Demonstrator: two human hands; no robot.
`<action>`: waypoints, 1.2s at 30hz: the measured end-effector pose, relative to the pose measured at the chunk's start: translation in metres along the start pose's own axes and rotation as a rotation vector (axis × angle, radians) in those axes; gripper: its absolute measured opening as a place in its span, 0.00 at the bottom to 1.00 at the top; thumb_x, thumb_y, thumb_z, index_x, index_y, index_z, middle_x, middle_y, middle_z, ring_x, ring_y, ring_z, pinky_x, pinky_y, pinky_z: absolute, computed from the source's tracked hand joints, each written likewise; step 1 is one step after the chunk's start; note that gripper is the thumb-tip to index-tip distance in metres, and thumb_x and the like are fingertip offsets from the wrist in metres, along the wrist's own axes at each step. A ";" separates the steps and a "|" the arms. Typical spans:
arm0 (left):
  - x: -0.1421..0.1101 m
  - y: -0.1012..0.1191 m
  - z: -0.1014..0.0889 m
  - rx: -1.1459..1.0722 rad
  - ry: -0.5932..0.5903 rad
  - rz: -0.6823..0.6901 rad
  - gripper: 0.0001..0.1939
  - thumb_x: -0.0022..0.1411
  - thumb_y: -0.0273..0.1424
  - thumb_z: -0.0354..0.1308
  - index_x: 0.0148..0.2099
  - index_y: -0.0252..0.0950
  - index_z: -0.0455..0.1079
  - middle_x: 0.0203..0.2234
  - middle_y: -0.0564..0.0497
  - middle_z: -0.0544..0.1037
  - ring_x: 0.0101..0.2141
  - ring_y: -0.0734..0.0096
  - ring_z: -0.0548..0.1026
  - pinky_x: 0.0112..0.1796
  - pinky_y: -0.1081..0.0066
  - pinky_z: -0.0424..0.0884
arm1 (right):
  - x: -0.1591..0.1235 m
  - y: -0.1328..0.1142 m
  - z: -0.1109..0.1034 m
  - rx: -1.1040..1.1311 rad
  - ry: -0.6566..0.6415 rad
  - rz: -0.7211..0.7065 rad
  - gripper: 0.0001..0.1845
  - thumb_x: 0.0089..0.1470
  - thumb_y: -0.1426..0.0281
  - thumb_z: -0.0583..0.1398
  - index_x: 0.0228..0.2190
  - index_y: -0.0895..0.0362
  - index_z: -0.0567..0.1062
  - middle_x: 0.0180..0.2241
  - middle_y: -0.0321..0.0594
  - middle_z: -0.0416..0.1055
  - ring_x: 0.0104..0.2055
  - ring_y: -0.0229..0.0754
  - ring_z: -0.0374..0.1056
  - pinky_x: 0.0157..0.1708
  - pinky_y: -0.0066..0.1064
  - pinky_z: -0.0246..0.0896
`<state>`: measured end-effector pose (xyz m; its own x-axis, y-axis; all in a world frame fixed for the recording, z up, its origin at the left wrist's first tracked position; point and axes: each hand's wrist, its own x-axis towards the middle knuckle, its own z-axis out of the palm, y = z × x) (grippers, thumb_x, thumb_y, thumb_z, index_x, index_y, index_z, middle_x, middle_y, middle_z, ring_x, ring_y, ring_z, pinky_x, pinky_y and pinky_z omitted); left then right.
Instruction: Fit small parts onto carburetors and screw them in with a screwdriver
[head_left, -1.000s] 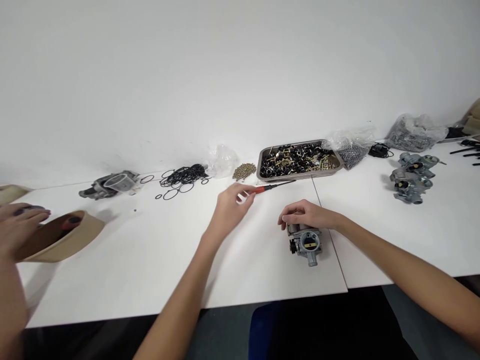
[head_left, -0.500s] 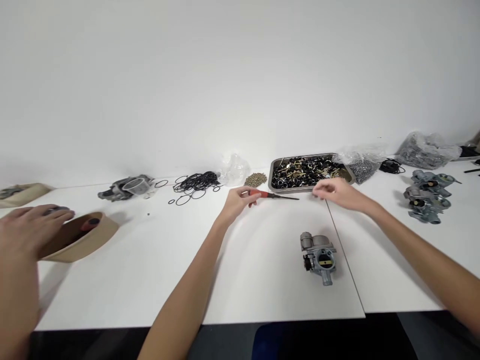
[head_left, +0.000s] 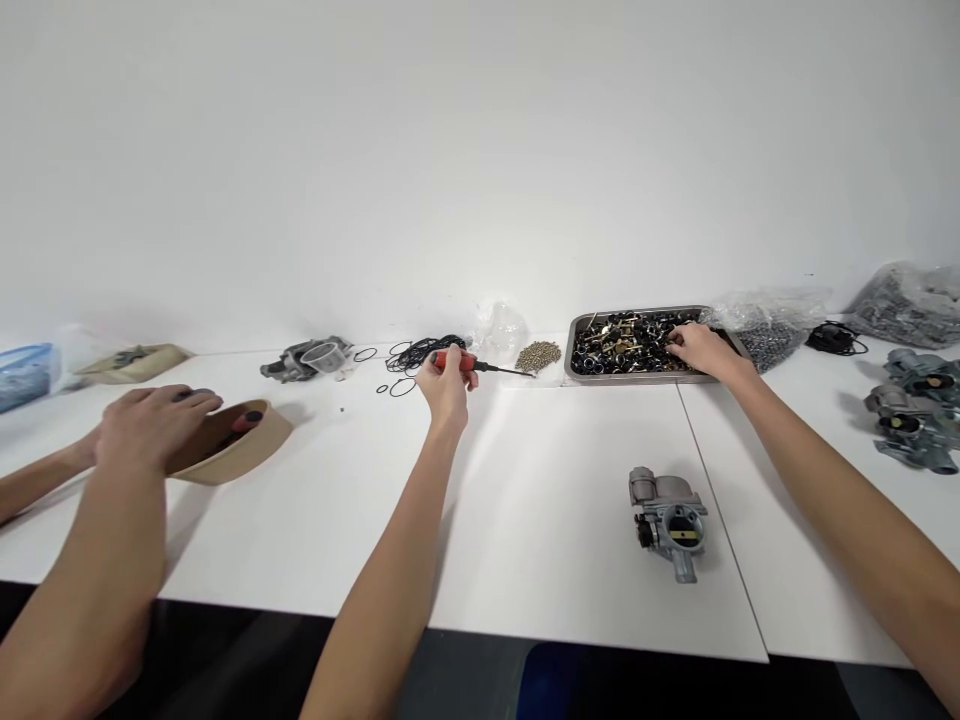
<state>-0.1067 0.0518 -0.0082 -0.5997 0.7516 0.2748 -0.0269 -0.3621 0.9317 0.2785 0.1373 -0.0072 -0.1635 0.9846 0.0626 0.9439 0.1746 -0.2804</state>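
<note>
My left hand point(head_left: 446, 385) is closed around the red handle of a screwdriver point(head_left: 495, 370). Its dark shaft points right, with the tip by a pile of small brass pieces point(head_left: 538, 355). My right hand point(head_left: 703, 350) reaches over the right part of a metal tray point(head_left: 630, 379) full of small black, brass and silver parts point(head_left: 626, 342). Those fingers are curled together among the parts; whatever they pinch, if anything, is hidden. On the white table between my forearms stands a carburetor point(head_left: 671, 520), touched by neither hand.
Black rubber rings point(head_left: 427, 352) lie left of the brass pile. A co-worker's hands point(head_left: 154, 420) are at a tan container point(head_left: 247, 450) on the left. Several carburetors point(head_left: 911, 410) sit at far right, near bagged parts point(head_left: 776, 335). A seam point(head_left: 724, 530) crosses the table.
My right hand has moved from the tray's front edge into its parts. My left hand has turned the screwdriver, its tip now at the brass pieces. The view has shifted left.
</note>
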 end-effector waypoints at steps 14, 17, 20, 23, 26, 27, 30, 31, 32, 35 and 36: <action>0.001 -0.012 -0.002 0.013 -0.038 0.026 0.14 0.57 0.38 0.64 0.30 0.34 0.65 0.23 0.52 0.75 0.13 0.78 0.68 0.15 0.75 0.61 | 0.003 0.012 -0.002 0.312 0.062 0.134 0.15 0.57 0.77 0.58 0.44 0.59 0.81 0.37 0.45 0.80 0.39 0.45 0.74 0.44 0.33 0.67; 0.003 -0.009 -0.003 -0.025 -0.020 0.003 0.15 0.57 0.37 0.64 0.29 0.34 0.65 0.23 0.52 0.75 0.13 0.79 0.68 0.15 0.76 0.61 | 0.000 0.013 -0.003 0.246 0.089 0.154 0.19 0.54 0.80 0.57 0.44 0.59 0.82 0.40 0.45 0.80 0.42 0.47 0.74 0.46 0.34 0.67; 0.003 -0.005 -0.002 -0.074 -0.004 -0.048 0.14 0.58 0.35 0.63 0.28 0.33 0.64 0.22 0.52 0.75 0.12 0.79 0.67 0.15 0.76 0.60 | 0.004 0.018 0.003 0.132 0.111 0.119 0.15 0.54 0.79 0.60 0.42 0.59 0.82 0.44 0.48 0.79 0.47 0.49 0.73 0.49 0.35 0.66; 0.002 -0.001 0.000 -0.128 0.018 -0.105 0.12 0.59 0.33 0.60 0.28 0.33 0.65 0.21 0.51 0.74 0.12 0.79 0.66 0.15 0.76 0.59 | 0.010 0.023 0.009 0.087 0.117 0.083 0.12 0.55 0.76 0.63 0.41 0.60 0.81 0.43 0.49 0.78 0.49 0.50 0.72 0.51 0.36 0.66; 0.001 0.000 0.000 -0.181 0.032 -0.159 0.10 0.60 0.31 0.58 0.28 0.32 0.65 0.20 0.51 0.74 0.12 0.78 0.66 0.14 0.75 0.59 | 0.011 0.026 0.011 0.096 0.110 0.076 0.10 0.55 0.74 0.63 0.40 0.59 0.81 0.41 0.48 0.78 0.47 0.49 0.73 0.50 0.36 0.66; 0.001 0.000 0.000 -0.197 0.033 -0.177 0.10 0.60 0.31 0.58 0.28 0.32 0.65 0.20 0.51 0.74 0.12 0.78 0.66 0.14 0.75 0.59 | 0.011 0.026 0.010 0.105 0.111 0.077 0.11 0.55 0.74 0.64 0.41 0.59 0.81 0.41 0.47 0.79 0.46 0.48 0.73 0.49 0.36 0.67; 0.001 -0.001 0.000 -0.234 0.031 -0.220 0.10 0.61 0.30 0.58 0.28 0.32 0.66 0.20 0.50 0.75 0.12 0.79 0.65 0.14 0.76 0.59 | 0.008 0.025 0.007 0.145 0.098 0.089 0.13 0.55 0.75 0.64 0.44 0.60 0.79 0.40 0.46 0.79 0.43 0.46 0.74 0.46 0.34 0.67; 0.002 -0.001 0.000 -0.240 0.030 -0.231 0.10 0.61 0.30 0.58 0.28 0.32 0.66 0.20 0.49 0.75 0.12 0.79 0.65 0.14 0.76 0.59 | 0.008 0.025 0.005 0.156 0.083 0.091 0.14 0.55 0.75 0.64 0.44 0.60 0.79 0.40 0.46 0.80 0.43 0.46 0.75 0.45 0.33 0.67; 0.002 -0.001 0.000 -0.243 0.028 -0.240 0.10 0.61 0.30 0.58 0.27 0.32 0.67 0.20 0.49 0.75 0.12 0.79 0.65 0.14 0.76 0.59 | 0.007 0.025 0.004 0.164 0.063 0.093 0.13 0.55 0.74 0.65 0.44 0.60 0.80 0.40 0.46 0.80 0.43 0.46 0.75 0.45 0.33 0.67; 0.002 -0.002 0.000 -0.245 0.014 -0.259 0.11 0.60 0.31 0.59 0.27 0.32 0.67 0.20 0.48 0.75 0.13 0.79 0.65 0.15 0.76 0.60 | 0.009 0.026 0.003 0.181 0.008 0.082 0.11 0.54 0.72 0.66 0.42 0.59 0.80 0.40 0.46 0.80 0.43 0.46 0.75 0.42 0.31 0.68; 0.002 -0.003 0.000 -0.248 0.009 -0.261 0.11 0.60 0.31 0.59 0.27 0.32 0.67 0.20 0.48 0.76 0.13 0.79 0.66 0.15 0.76 0.60 | 0.010 0.026 0.003 0.178 -0.003 0.076 0.11 0.54 0.71 0.66 0.41 0.59 0.80 0.40 0.46 0.80 0.42 0.46 0.75 0.42 0.31 0.68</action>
<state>-0.1080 0.0545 -0.0102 -0.5538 0.8320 0.0325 -0.3722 -0.2823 0.8842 0.3009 0.1513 -0.0168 -0.0952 0.9949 0.0321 0.8877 0.0995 -0.4495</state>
